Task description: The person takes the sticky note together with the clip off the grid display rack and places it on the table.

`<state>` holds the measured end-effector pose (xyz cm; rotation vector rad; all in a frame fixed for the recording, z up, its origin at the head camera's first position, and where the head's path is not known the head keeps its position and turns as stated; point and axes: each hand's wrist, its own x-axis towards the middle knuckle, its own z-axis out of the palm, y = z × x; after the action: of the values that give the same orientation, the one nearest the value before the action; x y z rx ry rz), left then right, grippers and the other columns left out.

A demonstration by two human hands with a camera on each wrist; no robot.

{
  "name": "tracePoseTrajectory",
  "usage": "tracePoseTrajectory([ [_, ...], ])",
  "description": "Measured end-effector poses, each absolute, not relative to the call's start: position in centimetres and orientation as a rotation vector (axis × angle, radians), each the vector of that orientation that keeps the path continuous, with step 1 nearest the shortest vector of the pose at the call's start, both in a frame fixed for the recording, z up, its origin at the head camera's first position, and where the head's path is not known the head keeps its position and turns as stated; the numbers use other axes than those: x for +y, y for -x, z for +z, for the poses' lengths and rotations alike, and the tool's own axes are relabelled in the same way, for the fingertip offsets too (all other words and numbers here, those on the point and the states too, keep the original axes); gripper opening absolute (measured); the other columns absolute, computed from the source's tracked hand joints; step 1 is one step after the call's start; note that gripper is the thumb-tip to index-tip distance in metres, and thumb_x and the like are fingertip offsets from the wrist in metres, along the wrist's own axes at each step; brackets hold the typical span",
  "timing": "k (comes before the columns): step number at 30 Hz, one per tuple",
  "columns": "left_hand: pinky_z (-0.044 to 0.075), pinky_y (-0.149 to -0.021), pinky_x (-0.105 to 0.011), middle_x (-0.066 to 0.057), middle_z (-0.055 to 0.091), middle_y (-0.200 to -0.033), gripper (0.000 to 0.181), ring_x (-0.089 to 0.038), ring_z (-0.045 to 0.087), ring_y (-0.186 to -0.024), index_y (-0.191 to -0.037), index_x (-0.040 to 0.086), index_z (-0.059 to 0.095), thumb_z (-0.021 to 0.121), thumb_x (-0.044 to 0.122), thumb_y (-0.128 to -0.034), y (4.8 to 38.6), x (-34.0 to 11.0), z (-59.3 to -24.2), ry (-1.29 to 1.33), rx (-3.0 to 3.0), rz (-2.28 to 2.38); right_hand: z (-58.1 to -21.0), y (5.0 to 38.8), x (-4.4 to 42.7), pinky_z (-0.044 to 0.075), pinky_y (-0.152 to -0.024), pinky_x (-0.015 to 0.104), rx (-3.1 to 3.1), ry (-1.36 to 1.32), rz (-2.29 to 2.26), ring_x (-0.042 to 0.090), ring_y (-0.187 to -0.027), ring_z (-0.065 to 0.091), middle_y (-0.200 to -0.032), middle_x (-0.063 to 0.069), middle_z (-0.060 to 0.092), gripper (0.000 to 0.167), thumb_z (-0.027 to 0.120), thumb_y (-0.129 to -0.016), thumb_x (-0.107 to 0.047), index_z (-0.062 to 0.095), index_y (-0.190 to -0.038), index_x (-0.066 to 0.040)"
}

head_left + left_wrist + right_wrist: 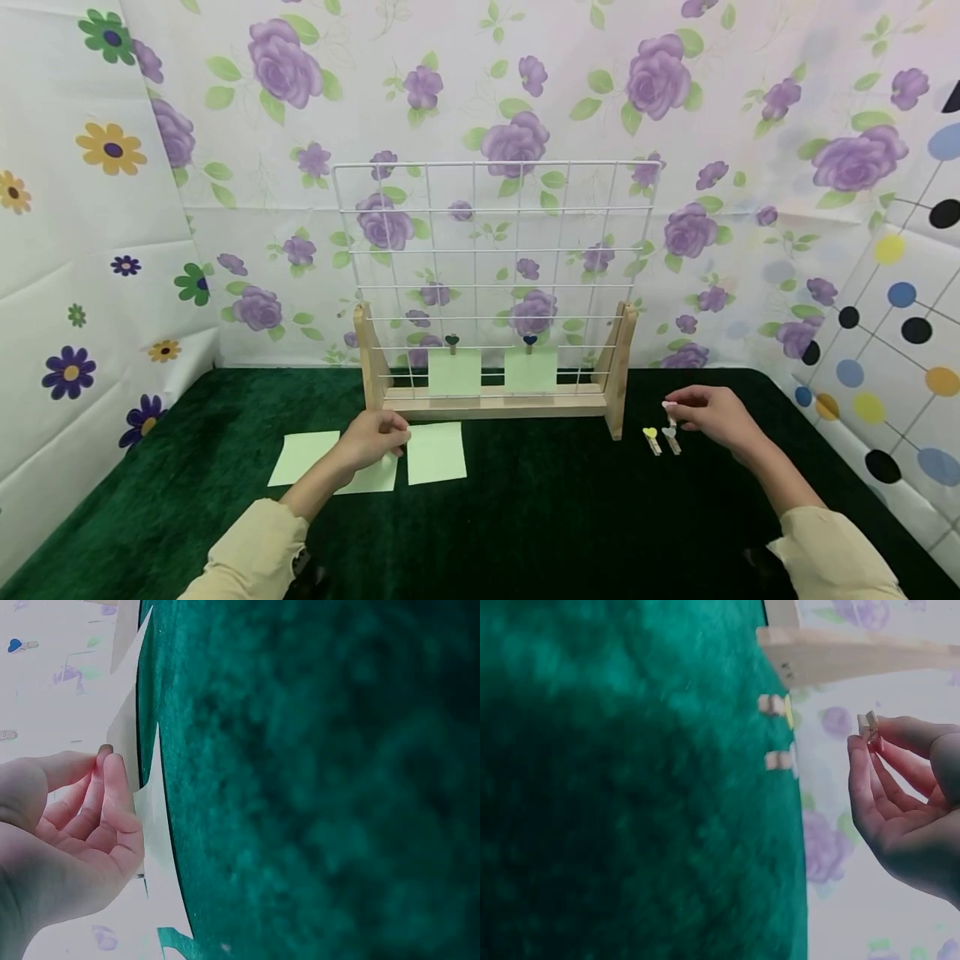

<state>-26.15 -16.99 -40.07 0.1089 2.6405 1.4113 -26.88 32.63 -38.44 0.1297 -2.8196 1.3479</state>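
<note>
My left hand (369, 442) pinches the corner of a pale green sheet of paper (437, 452) between thumb and fingertips; in the left wrist view that sheet (129, 705) rises tilted from the fingers. Two more pale green sheets (303, 454) lie beside and partly under the hand. On the right, my right hand (712, 414) pinches a small wooden clothespin with a pale pink heart (670, 406). The right wrist view shows the clothespin (868, 727) between thumb and forefinger. Below it lie a clothespin with a yellow heart (652, 440) and one with a grey-white heart (672, 439).
A white wire grid (495, 250) stands upright in a wooden base (495, 408) at the back. Two green sheets (454, 375) hang low on it, each under a dark heart clothespin (529, 342). Dark green cloth (555, 517) covers the table; patterned sheeting surrounds it.
</note>
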Motion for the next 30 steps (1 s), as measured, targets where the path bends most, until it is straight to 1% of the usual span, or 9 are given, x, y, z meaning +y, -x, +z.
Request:
tracePoseTrajectory([
  [3,0.046,-0.075,-0.039,-0.005,0.065,-0.081,0.010,-0.017,0.062,-0.071,-0.099,0.000,0.065,0.060,0.006,-0.0939,26.2,-17.1,-40.2,-0.131,2.671,1.371,-39.1,27.0,33.4,0.055,-0.078,0.039,-2.827,-0.069,1.348,0.021,-0.089,0.064,-0.107,0.017,0.065,0.040,0.063,-0.095,-0.024,0.061,-0.118,0.009],
  [5,0.045,-0.077,-0.040,-0.004,0.065,-0.080,0.009,-0.017,0.061,-0.070,-0.098,0.000,0.065,0.060,0.006,-0.0937,26.3,-17.2,-40.2,-0.136,2.683,1.350,-39.5,27.1,33.9,0.055,-0.077,0.039,-2.836,-0.042,1.346,0.021,-0.089,0.064,-0.108,0.018,0.065,0.041,0.063,-0.095,-0.024,0.061,-0.118,0.009],
  [9,0.044,-0.073,-0.038,-0.004,0.064,-0.078,0.008,-0.017,0.060,-0.069,-0.096,0.001,0.066,0.060,0.006,-0.0930,26.5,-17.3,-40.3,-0.128,2.696,1.329,-39.9,27.2,34.7,0.055,-0.076,0.037,-2.863,-0.047,1.352,0.021,-0.089,0.064,-0.108,0.018,0.065,0.042,0.063,-0.095,-0.024,0.060,-0.119,0.010],
  [12,0.044,-0.070,-0.036,-0.004,0.063,-0.079,0.009,-0.017,0.060,-0.068,-0.096,0.000,0.066,0.061,0.006,-0.0928,26.6,-17.3,-40.3,-0.147,2.699,1.321,-40.1,27.3,35.2,0.055,-0.075,0.036,-2.879,-0.047,1.374,0.021,-0.088,0.064,-0.107,0.018,0.065,0.041,0.063,-0.095,-0.021,0.060,-0.119,0.011],
  [16,0.043,-0.066,-0.033,-0.004,0.062,-0.077,0.008,-0.017,0.060,-0.067,-0.093,0.000,0.067,0.061,0.005,-0.0926,26.6,-17.2,-40.3,-0.165,2.706,1.315,-40.4,27.4,35.6,0.055,-0.075,0.036,-2.913,-0.042,1.393,0.021,-0.090,0.063,-0.111,0.019,0.064,0.039,0.061,-0.096,-0.018,0.059,-0.121,0.012],
  [22,0.045,-0.060,-0.032,-0.005,0.062,-0.079,0.007,-0.018,0.059,-0.068,-0.091,-0.001,0.068,0.062,0.004,-0.0916,26.1,-16.9,-40.2,-0.197,2.728,1.297,-40.7,27.5,36.1,0.055,-0.076,0.038,-2.982,-0.047,1.357,0.025,-0.095,0.063,-0.114,0.021,0.062,0.040,0.063,-0.095,-0.022,0.061,-0.119,0.010],
  [25,0.046,-0.059,-0.033,-0.006,0.062,-0.081,0.007,-0.019,0.059,-0.067,-0.092,-0.002,0.067,0.062,0.003,-0.0915,25.9,-16.7,-40.2,-0.220,2.728,1.296,-40.8,27.5,36.2,0.055,-0.076,0.038,-2.995,-0.064,1.348,0.025,-0.095,0.063,-0.115,0.022,0.062,0.039,0.063,-0.095,-0.023,0.062,-0.118,0.009],
  [30,0.047,-0.060,-0.033,-0.006,0.062,-0.081,0.007,-0.019,0.059,-0.067,-0.091,-0.002,0.067,0.062,0.003,-0.0915,25.8,-16.5,-40.2,-0.203,2.731,1.298,-40.9,27.6,36.2,0.054,-0.075,0.037,-3.002,-0.062,1.339,0.022,-0.093,0.062,-0.115,0.021,0.062,0.037,0.063,-0.095,-0.021,0.063,-0.117,0.008],
])
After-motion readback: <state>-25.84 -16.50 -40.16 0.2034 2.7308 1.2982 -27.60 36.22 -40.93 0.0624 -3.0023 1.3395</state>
